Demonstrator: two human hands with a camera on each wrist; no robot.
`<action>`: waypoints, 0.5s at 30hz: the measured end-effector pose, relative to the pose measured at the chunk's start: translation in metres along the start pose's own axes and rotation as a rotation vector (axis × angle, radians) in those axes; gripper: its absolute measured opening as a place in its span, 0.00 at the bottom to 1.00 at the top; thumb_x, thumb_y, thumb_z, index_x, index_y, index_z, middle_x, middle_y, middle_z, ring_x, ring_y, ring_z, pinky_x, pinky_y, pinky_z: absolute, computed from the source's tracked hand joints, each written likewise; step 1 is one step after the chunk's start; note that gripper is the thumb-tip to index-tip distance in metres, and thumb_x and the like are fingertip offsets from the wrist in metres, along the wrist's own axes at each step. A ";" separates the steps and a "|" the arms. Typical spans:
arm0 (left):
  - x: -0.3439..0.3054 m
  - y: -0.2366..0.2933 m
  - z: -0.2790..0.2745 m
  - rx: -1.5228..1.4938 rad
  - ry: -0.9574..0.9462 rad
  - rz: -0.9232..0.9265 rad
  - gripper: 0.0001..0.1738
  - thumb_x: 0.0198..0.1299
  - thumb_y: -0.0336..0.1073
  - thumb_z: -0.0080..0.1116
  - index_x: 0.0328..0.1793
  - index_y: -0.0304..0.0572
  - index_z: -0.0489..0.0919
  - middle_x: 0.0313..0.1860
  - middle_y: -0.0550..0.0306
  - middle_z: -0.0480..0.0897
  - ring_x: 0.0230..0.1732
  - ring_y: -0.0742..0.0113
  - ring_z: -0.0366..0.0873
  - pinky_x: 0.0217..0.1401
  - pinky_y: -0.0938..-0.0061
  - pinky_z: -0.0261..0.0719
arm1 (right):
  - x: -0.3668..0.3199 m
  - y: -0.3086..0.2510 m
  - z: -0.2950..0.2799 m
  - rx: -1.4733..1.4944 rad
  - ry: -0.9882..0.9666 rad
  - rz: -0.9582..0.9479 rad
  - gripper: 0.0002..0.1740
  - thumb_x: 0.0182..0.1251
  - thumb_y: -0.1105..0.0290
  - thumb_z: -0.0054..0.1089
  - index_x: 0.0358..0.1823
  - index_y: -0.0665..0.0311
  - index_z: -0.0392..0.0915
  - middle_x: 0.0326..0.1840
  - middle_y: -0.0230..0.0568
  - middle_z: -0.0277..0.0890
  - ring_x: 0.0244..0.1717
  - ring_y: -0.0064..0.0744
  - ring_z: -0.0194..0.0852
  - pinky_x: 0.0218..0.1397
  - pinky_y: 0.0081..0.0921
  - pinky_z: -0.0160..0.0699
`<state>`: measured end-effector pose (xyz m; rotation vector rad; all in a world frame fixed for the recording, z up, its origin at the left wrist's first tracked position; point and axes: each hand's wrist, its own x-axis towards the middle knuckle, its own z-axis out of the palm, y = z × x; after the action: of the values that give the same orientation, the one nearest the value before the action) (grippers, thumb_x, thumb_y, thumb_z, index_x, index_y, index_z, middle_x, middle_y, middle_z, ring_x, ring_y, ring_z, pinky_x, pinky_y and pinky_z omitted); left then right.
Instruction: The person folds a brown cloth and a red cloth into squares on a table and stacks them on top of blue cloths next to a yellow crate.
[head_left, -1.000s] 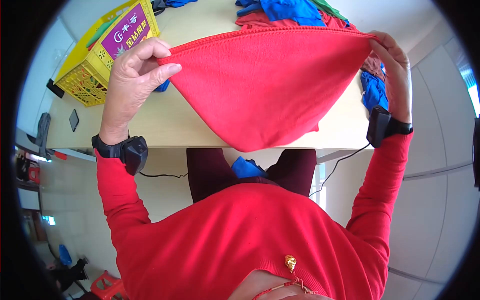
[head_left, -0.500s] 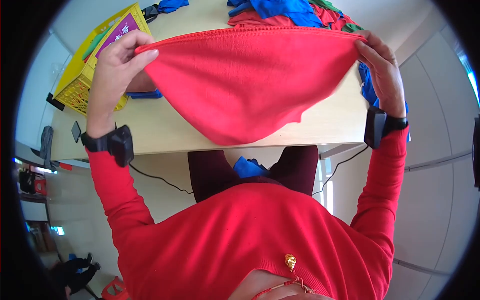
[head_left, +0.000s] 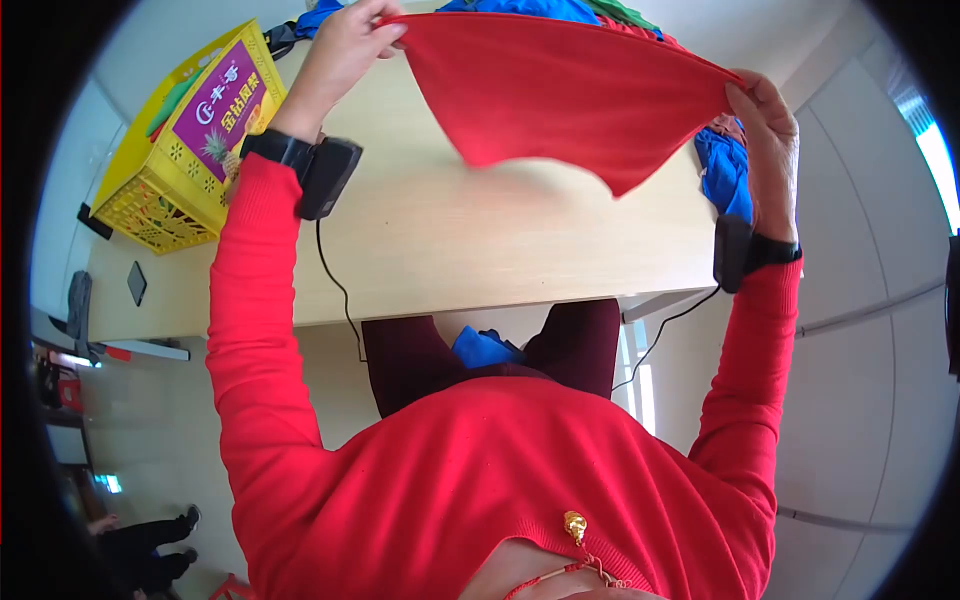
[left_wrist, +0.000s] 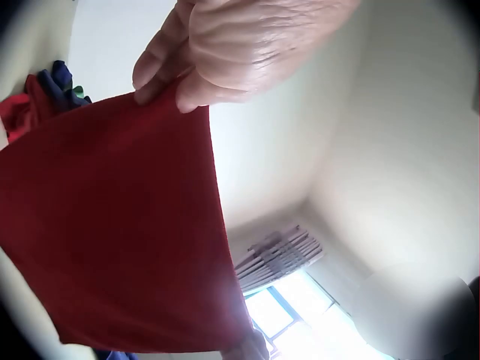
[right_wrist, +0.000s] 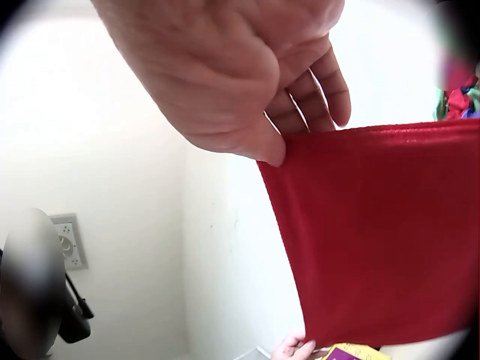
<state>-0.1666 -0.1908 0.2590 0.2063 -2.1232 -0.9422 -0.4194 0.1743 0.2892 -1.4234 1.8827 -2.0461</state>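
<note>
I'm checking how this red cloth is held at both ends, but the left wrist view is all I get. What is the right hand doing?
Observer: The right hand pinches a top corner of the red cloth, its thumb on the side facing the right wrist view.
Operator: And what is over on the person's left?
Observer: A yellow crate with a purple label.
Operator: Anything lying near it?
Observer: Yes, a small, flat dark object on the table, nearer the person.

Strung between the left hand (head_left: 350,48) and right hand (head_left: 772,150), that red cloth (head_left: 570,92) hides part of the heap (head_left: 540,9) behind.
</note>
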 end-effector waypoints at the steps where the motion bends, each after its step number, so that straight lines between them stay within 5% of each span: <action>1: -0.003 -0.010 -0.001 0.013 0.037 0.065 0.05 0.68 0.30 0.60 0.46 0.38 0.80 0.30 0.66 0.80 0.34 0.78 0.81 0.36 0.83 0.77 | -0.012 -0.001 0.007 -0.006 0.013 0.008 0.10 0.74 0.70 0.62 0.53 0.61 0.85 0.46 0.31 0.86 0.47 0.22 0.83 0.57 0.21 0.81; 2: -0.007 -0.022 -0.001 0.024 0.072 0.132 0.06 0.68 0.32 0.61 0.47 0.38 0.80 0.30 0.67 0.80 0.36 0.80 0.80 0.38 0.83 0.76 | -0.025 0.000 0.017 -0.010 -0.068 -0.096 0.10 0.73 0.73 0.63 0.53 0.63 0.84 0.46 0.32 0.86 0.47 0.22 0.83 0.55 0.20 0.80; 4: -0.025 -0.072 -0.009 0.058 0.060 -0.017 0.07 0.67 0.30 0.60 0.49 0.37 0.80 0.36 0.62 0.84 0.38 0.71 0.84 0.42 0.78 0.80 | -0.059 0.005 0.047 -0.152 -0.229 -0.183 0.10 0.70 0.78 0.63 0.51 0.65 0.83 0.45 0.33 0.85 0.46 0.23 0.82 0.50 0.20 0.79; 6: -0.058 -0.103 -0.012 0.550 -0.037 -0.195 0.10 0.64 0.26 0.58 0.51 0.36 0.80 0.43 0.56 0.87 0.43 0.58 0.86 0.49 0.69 0.82 | -0.099 0.030 0.094 -0.254 -0.325 -0.162 0.09 0.67 0.81 0.63 0.47 0.66 0.82 0.39 0.37 0.82 0.41 0.28 0.82 0.44 0.24 0.80; 8: -0.109 -0.109 0.004 0.715 -0.117 -0.138 0.19 0.60 0.24 0.58 0.58 0.38 0.79 0.54 0.49 0.85 0.57 0.51 0.83 0.63 0.63 0.78 | -0.130 0.068 0.135 -0.268 -0.423 -0.208 0.08 0.64 0.79 0.64 0.44 0.66 0.81 0.35 0.42 0.81 0.38 0.38 0.83 0.41 0.29 0.81; 11: -0.175 -0.034 0.056 0.165 -0.398 -0.241 0.32 0.52 0.24 0.61 0.68 0.40 0.74 0.69 0.47 0.75 0.75 0.58 0.68 0.80 0.67 0.61 | -0.166 0.115 0.181 -0.325 -0.450 -0.211 0.08 0.61 0.77 0.64 0.42 0.65 0.80 0.35 0.44 0.80 0.38 0.47 0.82 0.40 0.36 0.82; 15: -0.237 -0.015 0.116 0.227 -0.330 -0.229 0.22 0.56 0.25 0.65 0.59 0.39 0.77 0.55 0.53 0.81 0.61 0.60 0.78 0.66 0.65 0.74 | -0.183 0.121 0.207 -0.220 -0.503 -0.116 0.05 0.61 0.74 0.62 0.38 0.61 0.80 0.35 0.44 0.79 0.40 0.49 0.82 0.42 0.42 0.83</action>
<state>-0.0919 -0.0350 0.0590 0.4423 -2.5548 -0.9121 -0.2520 0.0824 0.0557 -1.9116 1.8706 -1.3565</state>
